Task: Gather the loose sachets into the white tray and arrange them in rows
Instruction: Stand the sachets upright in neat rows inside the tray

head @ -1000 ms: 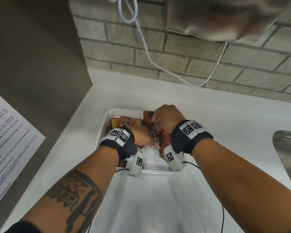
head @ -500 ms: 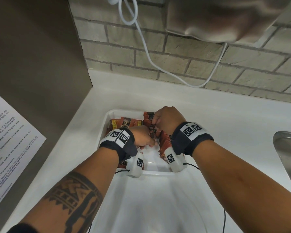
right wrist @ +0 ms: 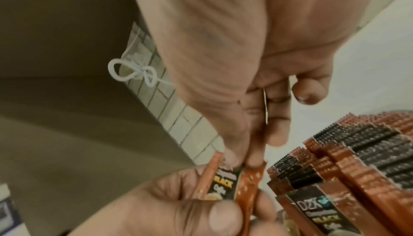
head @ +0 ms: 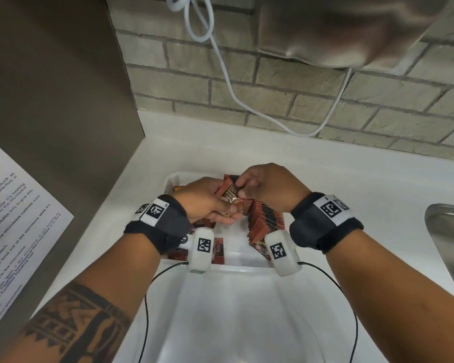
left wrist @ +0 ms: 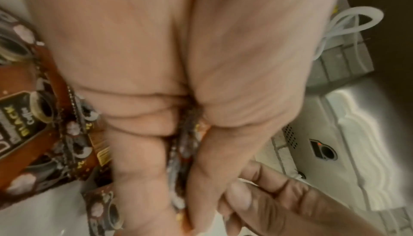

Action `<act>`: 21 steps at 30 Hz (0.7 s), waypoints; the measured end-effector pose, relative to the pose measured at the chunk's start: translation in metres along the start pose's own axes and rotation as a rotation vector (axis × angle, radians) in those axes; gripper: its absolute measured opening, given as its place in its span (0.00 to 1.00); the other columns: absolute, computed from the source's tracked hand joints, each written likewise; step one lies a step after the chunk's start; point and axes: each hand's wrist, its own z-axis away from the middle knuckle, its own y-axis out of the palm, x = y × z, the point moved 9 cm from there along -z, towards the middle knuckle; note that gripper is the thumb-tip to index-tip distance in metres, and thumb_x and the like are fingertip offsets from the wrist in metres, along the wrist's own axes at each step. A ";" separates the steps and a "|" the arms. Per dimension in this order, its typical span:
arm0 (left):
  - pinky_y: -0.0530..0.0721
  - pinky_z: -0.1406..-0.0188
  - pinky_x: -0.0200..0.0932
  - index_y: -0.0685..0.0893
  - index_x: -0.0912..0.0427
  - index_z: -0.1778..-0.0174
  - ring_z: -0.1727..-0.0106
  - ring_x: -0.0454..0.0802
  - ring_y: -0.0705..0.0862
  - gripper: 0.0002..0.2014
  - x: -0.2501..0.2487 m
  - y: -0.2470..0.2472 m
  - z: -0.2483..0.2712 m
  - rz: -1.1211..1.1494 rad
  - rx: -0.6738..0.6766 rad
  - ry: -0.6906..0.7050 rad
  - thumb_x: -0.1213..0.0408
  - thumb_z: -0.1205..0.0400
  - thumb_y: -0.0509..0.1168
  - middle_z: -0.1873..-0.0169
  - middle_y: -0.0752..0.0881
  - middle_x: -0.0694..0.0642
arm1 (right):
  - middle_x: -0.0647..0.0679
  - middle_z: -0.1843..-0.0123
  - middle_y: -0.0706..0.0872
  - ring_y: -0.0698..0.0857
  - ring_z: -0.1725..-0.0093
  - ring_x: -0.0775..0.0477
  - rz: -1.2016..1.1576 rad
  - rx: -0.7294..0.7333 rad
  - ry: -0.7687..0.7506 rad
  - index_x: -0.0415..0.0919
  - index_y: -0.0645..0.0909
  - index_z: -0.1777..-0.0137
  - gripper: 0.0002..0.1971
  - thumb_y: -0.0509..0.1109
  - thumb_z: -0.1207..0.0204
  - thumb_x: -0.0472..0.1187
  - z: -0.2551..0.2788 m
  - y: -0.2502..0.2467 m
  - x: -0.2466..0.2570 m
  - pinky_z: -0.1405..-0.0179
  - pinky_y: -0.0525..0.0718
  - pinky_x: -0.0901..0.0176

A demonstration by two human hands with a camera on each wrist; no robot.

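While over the white counter (head: 325, 195) by a brick wall (head: 286, 100), both hands, left hand (head: 207, 203) and right hand (head: 268, 187), gripping perhaps several sachets (head: 230, 195) above the white tray (head: 236, 267).

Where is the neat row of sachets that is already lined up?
In the head view the row of sachets stands on edge along the right side of the white tray, just below the right hand and left of the sink.

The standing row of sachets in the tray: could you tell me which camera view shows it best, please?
The right wrist view: the row of sachets fills its lower right, close enough to see serrated tops and a label. The head view shows the whole row inside the white tray, but small. The left wrist view shows only other sachets, not the row.
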 end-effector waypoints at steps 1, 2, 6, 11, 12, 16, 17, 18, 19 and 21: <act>0.92 0.48 0.48 0.82 0.69 0.36 0.39 0.62 0.90 0.16 -0.005 0.001 0.003 0.027 0.009 0.051 0.81 0.19 0.70 0.46 0.90 0.66 | 0.54 0.56 0.91 0.86 0.56 0.58 -0.026 -0.039 0.004 0.47 0.89 0.47 0.08 0.79 0.25 0.44 0.000 -0.005 -0.001 0.57 0.77 0.66; 0.91 0.49 0.47 0.82 0.68 0.36 0.39 0.61 0.90 0.17 -0.010 0.002 0.006 0.044 0.015 0.093 0.81 0.20 0.70 0.45 0.90 0.66 | 0.53 0.55 0.91 0.86 0.56 0.58 -0.043 -0.063 0.008 0.47 0.89 0.48 0.07 0.79 0.25 0.43 0.000 -0.009 -0.001 0.56 0.78 0.66; 0.90 0.44 0.48 0.82 0.68 0.34 0.37 0.59 0.89 0.19 -0.014 0.005 0.015 0.035 0.002 0.170 0.81 0.21 0.72 0.41 0.90 0.67 | 0.53 0.55 0.91 0.86 0.57 0.58 -0.071 -0.030 -0.012 0.44 0.90 0.51 0.04 0.77 0.23 0.42 0.002 -0.013 0.007 0.54 0.80 0.68; 0.91 0.44 0.57 0.84 0.67 0.39 0.46 0.57 0.93 0.14 -0.010 -0.005 0.011 -0.162 -0.109 0.146 0.70 0.19 0.75 0.48 0.92 0.65 | 0.61 0.59 0.83 0.79 0.59 0.63 0.162 -0.082 -0.062 0.45 0.86 0.50 0.10 0.64 0.17 0.34 0.001 -0.009 0.019 0.65 0.69 0.79; 0.92 0.48 0.56 0.85 0.66 0.41 0.52 0.56 0.94 0.13 -0.006 -0.009 0.010 -0.250 -0.147 0.098 0.65 0.18 0.75 0.52 0.93 0.64 | 0.60 0.59 0.83 0.79 0.59 0.61 0.182 -0.085 -0.057 0.44 0.86 0.51 0.11 0.62 0.18 0.33 0.002 -0.007 0.019 0.66 0.69 0.79; 0.79 0.73 0.37 0.85 0.57 0.65 0.80 0.43 0.80 0.18 0.015 -0.019 0.013 -0.796 -0.176 -0.204 0.48 0.15 0.68 0.80 0.85 0.47 | 0.56 0.58 0.87 0.82 0.58 0.55 0.272 -0.002 0.037 0.46 0.88 0.58 0.16 0.61 0.23 0.30 -0.002 0.006 0.006 0.65 0.73 0.70; 0.77 0.72 0.38 0.85 0.57 0.68 0.79 0.43 0.79 0.21 0.017 -0.017 0.012 -0.917 -0.152 -0.229 0.47 0.15 0.67 0.82 0.83 0.46 | 0.54 0.57 0.88 0.84 0.55 0.51 0.305 0.024 0.061 0.46 0.89 0.59 0.15 0.62 0.24 0.31 -0.004 0.009 0.002 0.62 0.77 0.66; 0.76 0.69 0.39 0.86 0.58 0.68 0.76 0.44 0.80 0.21 0.020 -0.014 0.009 -0.982 -0.123 -0.241 0.46 0.14 0.66 0.81 0.83 0.46 | 0.53 0.55 0.89 0.85 0.53 0.49 0.333 0.036 0.085 0.45 0.90 0.58 0.14 0.63 0.25 0.32 -0.006 0.012 -0.002 0.57 0.81 0.62; 0.76 0.67 0.40 0.87 0.59 0.64 0.72 0.46 0.80 0.21 0.023 -0.009 0.005 -1.008 -0.083 -0.254 0.47 0.14 0.65 0.76 0.84 0.47 | 0.51 0.54 0.90 0.86 0.51 0.47 0.366 0.038 0.105 0.45 0.91 0.57 0.13 0.64 0.25 0.34 -0.009 0.014 -0.005 0.51 0.84 0.57; 0.79 0.62 0.41 0.89 0.63 0.48 0.62 0.50 0.82 0.17 0.030 0.002 -0.005 -0.985 -0.015 -0.281 0.52 0.12 0.63 0.62 0.87 0.54 | 0.48 0.51 0.89 0.85 0.48 0.44 0.444 0.030 0.134 0.44 0.90 0.55 0.12 0.64 0.24 0.38 -0.013 0.018 -0.010 0.43 0.85 0.50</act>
